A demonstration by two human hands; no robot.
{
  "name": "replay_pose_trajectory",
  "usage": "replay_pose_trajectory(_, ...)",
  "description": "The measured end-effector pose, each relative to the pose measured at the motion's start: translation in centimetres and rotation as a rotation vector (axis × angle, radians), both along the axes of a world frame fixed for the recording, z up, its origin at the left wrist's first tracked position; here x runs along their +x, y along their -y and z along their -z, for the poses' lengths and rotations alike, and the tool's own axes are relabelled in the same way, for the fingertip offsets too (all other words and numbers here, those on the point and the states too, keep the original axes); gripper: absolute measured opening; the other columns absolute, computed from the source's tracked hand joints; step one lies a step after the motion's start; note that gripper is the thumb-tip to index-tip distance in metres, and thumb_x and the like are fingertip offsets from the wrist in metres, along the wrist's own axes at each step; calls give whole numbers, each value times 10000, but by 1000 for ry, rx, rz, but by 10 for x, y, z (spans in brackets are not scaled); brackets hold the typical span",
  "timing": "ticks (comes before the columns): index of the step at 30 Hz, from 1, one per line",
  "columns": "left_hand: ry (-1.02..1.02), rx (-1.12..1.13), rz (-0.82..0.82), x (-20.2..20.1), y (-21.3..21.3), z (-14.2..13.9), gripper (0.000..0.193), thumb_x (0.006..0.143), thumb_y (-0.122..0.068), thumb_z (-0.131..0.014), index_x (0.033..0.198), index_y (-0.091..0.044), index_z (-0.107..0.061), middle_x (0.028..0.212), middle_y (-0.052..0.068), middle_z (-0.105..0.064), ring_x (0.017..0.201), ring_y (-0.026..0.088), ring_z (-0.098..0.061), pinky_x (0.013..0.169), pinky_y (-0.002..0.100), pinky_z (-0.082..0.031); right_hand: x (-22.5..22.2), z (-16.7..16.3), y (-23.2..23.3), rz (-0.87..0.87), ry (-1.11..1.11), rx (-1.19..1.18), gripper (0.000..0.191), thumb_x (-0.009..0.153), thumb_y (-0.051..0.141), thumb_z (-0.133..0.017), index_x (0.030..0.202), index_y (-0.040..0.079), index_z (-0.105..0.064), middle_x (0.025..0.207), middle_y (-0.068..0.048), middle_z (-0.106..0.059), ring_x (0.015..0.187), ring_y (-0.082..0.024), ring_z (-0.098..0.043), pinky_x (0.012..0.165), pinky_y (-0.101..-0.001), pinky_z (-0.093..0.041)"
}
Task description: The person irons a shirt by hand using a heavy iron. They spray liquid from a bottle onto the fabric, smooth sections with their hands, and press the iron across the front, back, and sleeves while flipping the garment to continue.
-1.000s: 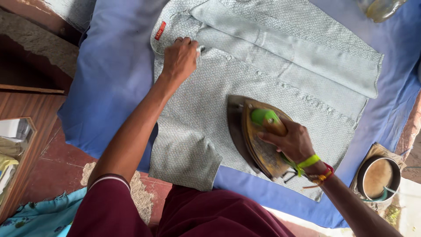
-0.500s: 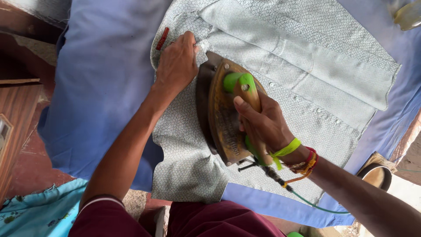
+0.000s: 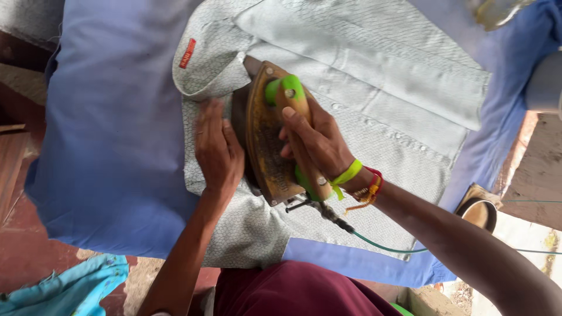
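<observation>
Gripping the wooden handle of a heavy brass-coloured iron (image 3: pixel 270 140), the right hand (image 3: pixel 316 140) has its fingers wrapped closed around the grip, thumb lying along the top near the bright green cap at the handle's 12 o'clock end. The iron sits flat on a pale grey-green patterned shirt (image 3: pixel 374 117), its nose pointing toward 12 o'clock, just below the collar. A green band and red-and-yellow threads circle the right wrist. From the iron's heel, at about 5 o'clock, a green cord (image 3: pixel 386 248) trails off toward 3 o'clock across the cloth.

The left hand (image 3: pixel 218 149) lies palm down on the shirt just beside the iron at its 9 o'clock side, fingers together and pressed flat on the fabric, pointing toward 12 o'clock. The collar, bearing a small red label (image 3: pixel 187 53), curls up at 11 o'clock from that hand.

The shirt is spread over a blue cloth (image 3: pixel 111 134) that covers the tabletop. At 4 o'clock from the iron, well apart at the cloth's edge, stands a small round bowl (image 3: pixel 479 213). A turquoise cloth (image 3: pixel 64 289) lies low at 7 o'clock, off the blue cover.
</observation>
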State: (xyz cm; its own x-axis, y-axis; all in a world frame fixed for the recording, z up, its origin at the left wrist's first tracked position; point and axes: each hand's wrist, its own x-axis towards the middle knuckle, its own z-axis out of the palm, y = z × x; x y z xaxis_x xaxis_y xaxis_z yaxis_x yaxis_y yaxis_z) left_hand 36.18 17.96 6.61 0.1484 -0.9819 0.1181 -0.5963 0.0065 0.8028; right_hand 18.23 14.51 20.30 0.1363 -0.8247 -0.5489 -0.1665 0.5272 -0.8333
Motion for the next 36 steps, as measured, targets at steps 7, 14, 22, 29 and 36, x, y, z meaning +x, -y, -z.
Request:
replay_pose_trajectory(7,445,195,203,13,-15,33,619,1124,-323,-338,1654,-18,-244,1749,115,-163,1608,347,-41,1230,657,88,-12,2,-16,-187,-303,-153,562,1070,421,-492,1449,20,-385,831,-115,-701,624,-165,-727,557,-343,-629)
replay_pose_trajectory(14,428,237,245,8,-16,23,793,1080,-557,-112,1655,-13,-164,1750,138,-108,1605,349,-10,1230,616,112,-70,3,-33,-427,-479,-174,656,1056,482,-426,1517,48,-252,776,-119,-720,565,-187,-726,636,-365,-628)
replay_pose_trajectory(22,475,201,247,2,-22,13,964,1066,-676,-5,1681,39,-203,1764,191,-140,1606,382,-21,1210,635,99,-221,-17,-112,-306,-589,-49,539,987,437,-569,1381,69,-545,865,-71,-730,627,-150,-711,578,-329,-616)
replay_pose_trajectory(29,515,198,273,-6,-24,0,946,1107,-623,-36,1683,100,-235,1763,236,-157,1593,438,-30,1204,690,59,-356,-20,-208,100,-651,187,410,991,395,-561,1213,65,-660,675,-22,-620,515,-103,-616,459,-298,-524)
replay_pose_trajectory(36,578,271,311,-16,-23,-9,915,1117,-573,-50,1692,128,-175,1766,275,-111,1597,472,-19,1221,715,44,-380,-4,-260,492,-796,52,485,1046,497,-523,938,34,-618,601,-22,-574,474,-113,-562,437,-291,-436)
